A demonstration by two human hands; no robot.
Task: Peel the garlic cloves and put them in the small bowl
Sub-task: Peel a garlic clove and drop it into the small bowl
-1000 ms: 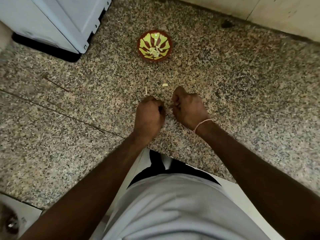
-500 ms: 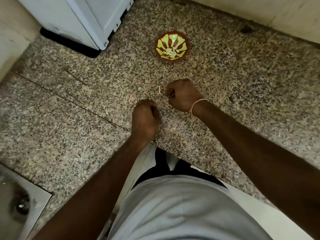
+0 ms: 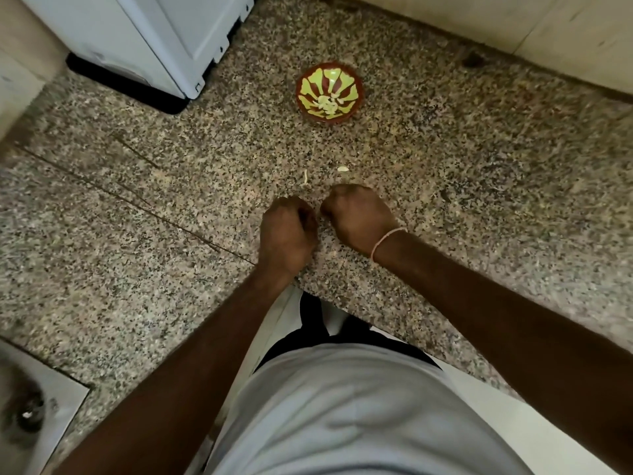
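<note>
Both hands have drawn back together since half a second ago, when the right one reached further out toward the bowl and the left sat nearer the body; they now sit side by side, nearly touching, over the counter; counter: speckled granite slab, dark crack line running across its left half; white appliance at far left corner, on a black base; steel sink at near left corner, drain visible; person's grey shirt fills the near centre; left hand: fingers curled in, back of hand to camera, what it grips cannot be told; right hand: fingers likewise curled tight, thin bracelet at the wrist, contents hidden; no clove visible between the hands, so grip on garlic cannot be confirmed; bowl: red with yellow-green pattern, well beyond the hands toward the wall, upright; peeled cloves lie in its bottom; one pale clove or peel piece on the counter just beyond the right hand; thin peel strip just left of it, apart from both hands.
</note>
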